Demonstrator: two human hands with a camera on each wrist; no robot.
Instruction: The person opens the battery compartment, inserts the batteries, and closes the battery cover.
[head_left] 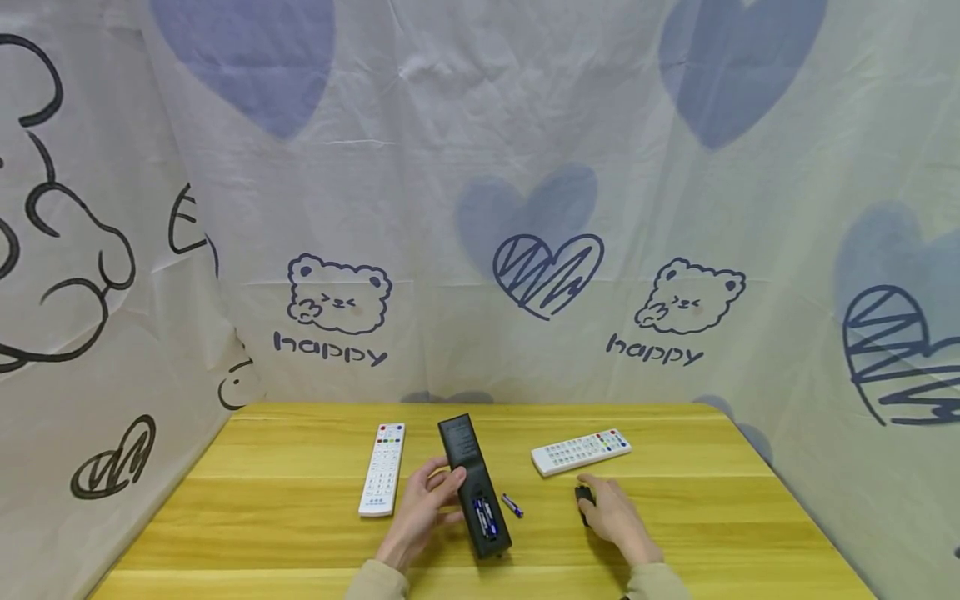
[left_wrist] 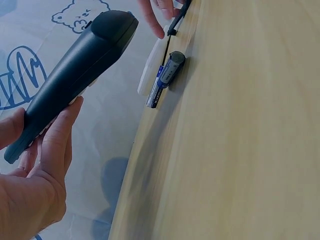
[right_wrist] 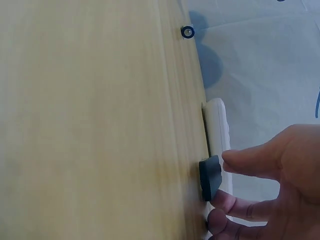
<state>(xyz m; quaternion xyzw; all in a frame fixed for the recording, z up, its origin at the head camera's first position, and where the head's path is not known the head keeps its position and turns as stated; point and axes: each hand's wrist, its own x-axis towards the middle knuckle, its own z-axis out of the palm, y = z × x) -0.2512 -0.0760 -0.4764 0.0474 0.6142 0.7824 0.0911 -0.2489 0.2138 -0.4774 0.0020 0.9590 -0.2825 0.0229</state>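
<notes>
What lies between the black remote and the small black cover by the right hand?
In the head view, at least one loose battery lies on the table between the black remote and cover.

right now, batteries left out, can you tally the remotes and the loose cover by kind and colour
Long white plastic remotes, left and right: 2
Long black plastic remote: 1
Small black plastic cover: 1
Total: 4
</notes>
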